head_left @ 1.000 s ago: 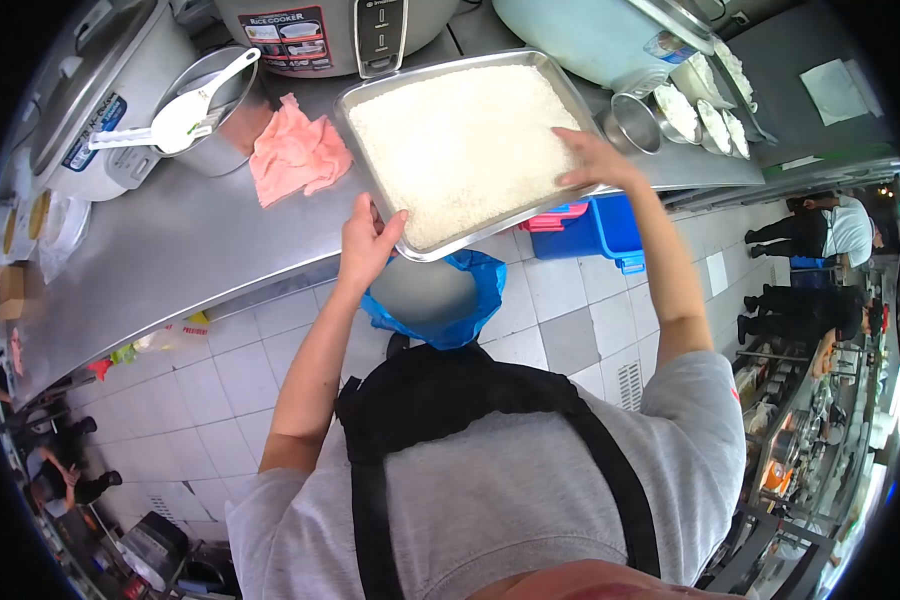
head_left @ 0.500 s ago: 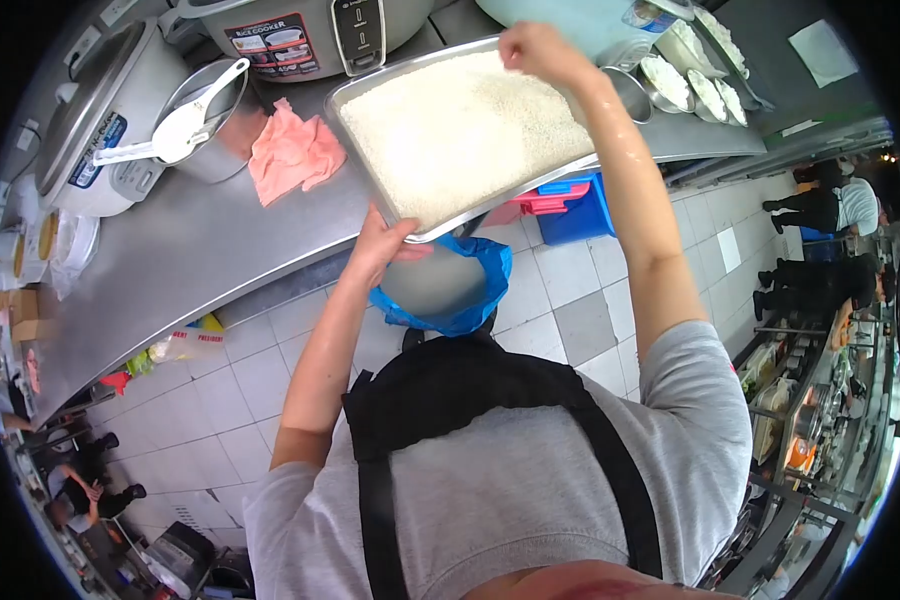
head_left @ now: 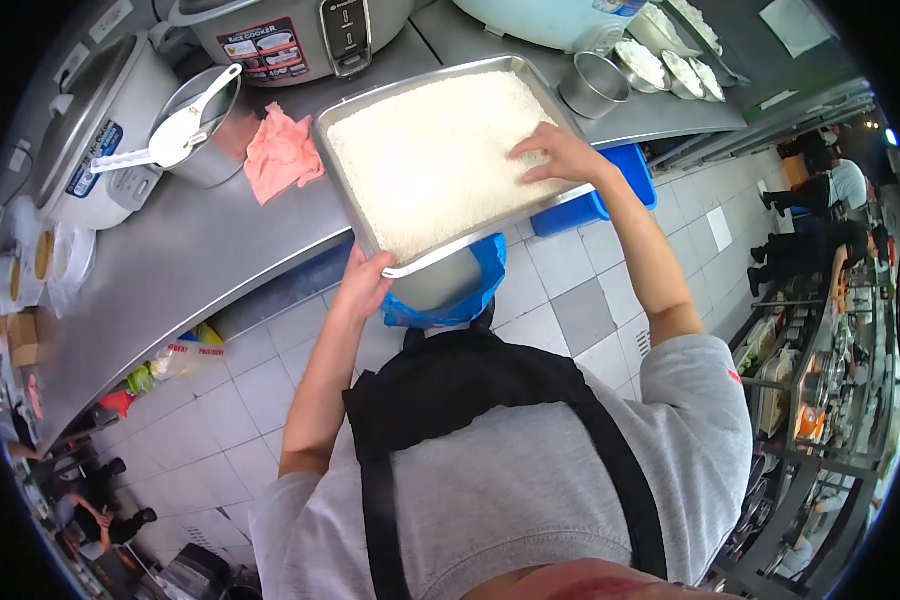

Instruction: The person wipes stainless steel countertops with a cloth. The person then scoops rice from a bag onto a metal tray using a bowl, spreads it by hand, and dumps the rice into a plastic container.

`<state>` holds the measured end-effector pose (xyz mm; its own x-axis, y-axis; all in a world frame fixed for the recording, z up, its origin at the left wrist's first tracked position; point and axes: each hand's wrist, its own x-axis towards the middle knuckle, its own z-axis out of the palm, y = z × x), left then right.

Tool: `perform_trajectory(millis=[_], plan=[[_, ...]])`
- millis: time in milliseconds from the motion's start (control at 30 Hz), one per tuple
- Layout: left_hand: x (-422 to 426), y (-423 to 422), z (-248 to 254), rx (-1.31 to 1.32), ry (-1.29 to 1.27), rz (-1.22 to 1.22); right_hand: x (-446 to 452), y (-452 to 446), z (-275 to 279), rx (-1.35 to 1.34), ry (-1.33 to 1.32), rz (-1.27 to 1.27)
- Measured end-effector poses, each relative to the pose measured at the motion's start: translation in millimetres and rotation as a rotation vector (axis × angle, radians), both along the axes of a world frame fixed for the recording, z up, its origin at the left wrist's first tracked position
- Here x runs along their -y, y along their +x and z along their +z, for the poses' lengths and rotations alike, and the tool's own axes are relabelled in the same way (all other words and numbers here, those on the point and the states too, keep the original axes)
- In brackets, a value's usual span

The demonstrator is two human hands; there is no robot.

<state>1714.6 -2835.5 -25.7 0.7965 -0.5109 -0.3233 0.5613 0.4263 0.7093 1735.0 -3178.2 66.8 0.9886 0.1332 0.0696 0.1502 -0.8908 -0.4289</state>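
Observation:
A metal tray [head_left: 470,240] full of white grains that look like rice [head_left: 425,150] sits tilted at the counter's edge, its near side jutting out over the floor. My left hand [head_left: 362,285] grips the near left corner, thumb on top of the rim. Over the right part of the rice is my right hand [head_left: 567,160], open, fingers spread and curved downward; whether the fingertips touch the grains I cannot tell. Below the tray, a blue bag [head_left: 485,290] with pale contents is partly hidden by it.
On the counter [head_left: 205,245] are a pink cloth [head_left: 278,150], rice cookers [head_left: 310,45], a pot [head_left: 220,150] with a white scoop [head_left: 180,135], and a metal cup [head_left: 594,88]. Bowls of white food [head_left: 642,65] stand at the far right. Beneath is a blue bin [head_left: 625,180]. Other people are farther off.
My right hand has come down from the tray's far edge to the right part of the rice, and its fingers have opened. The tray's far right side now sits lower, nearer me.

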Motion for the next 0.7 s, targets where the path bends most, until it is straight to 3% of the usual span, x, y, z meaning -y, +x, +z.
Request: perform_trajectory(millis=[33, 100, 167, 233, 300, 500, 700], plan=[[-5.1, -1.3, -1.3, 0.007, 0.001, -0.007, 8.8, -10.0, -6.3, 0.027, 0.088, 0.030], [-14.7, -9.2, -5.8, 0.020, 0.013, -0.034, 33.8, -25.6, -13.4, 0.119, 0.327, -0.410], [-25.5, -15.2, -15.0, 0.022, 0.025, -0.084, 57.2, -49.3, -27.5, 0.146, 0.177, -0.772], [-30.8, -21.4, -15.1, 0.029, 0.038, -0.147, 73.6, -73.6, -54.4, 0.003, 0.071, -0.825], [-29.3, -29.8, -7.4, 0.018, 0.058, -0.233, 69.2, -104.9, -68.7, -0.121, 1.098, -0.801], [14.8, -49.9, -5.0, -0.016, 0.145, -0.515, 116.9, -216.4, -76.4, -0.044, 1.146, -0.931], [141.0, -61.0, -4.8, 0.015, 0.060, -0.810, 237.4, -328.8, -62.7, 0.172, 1.038, -1.033]])
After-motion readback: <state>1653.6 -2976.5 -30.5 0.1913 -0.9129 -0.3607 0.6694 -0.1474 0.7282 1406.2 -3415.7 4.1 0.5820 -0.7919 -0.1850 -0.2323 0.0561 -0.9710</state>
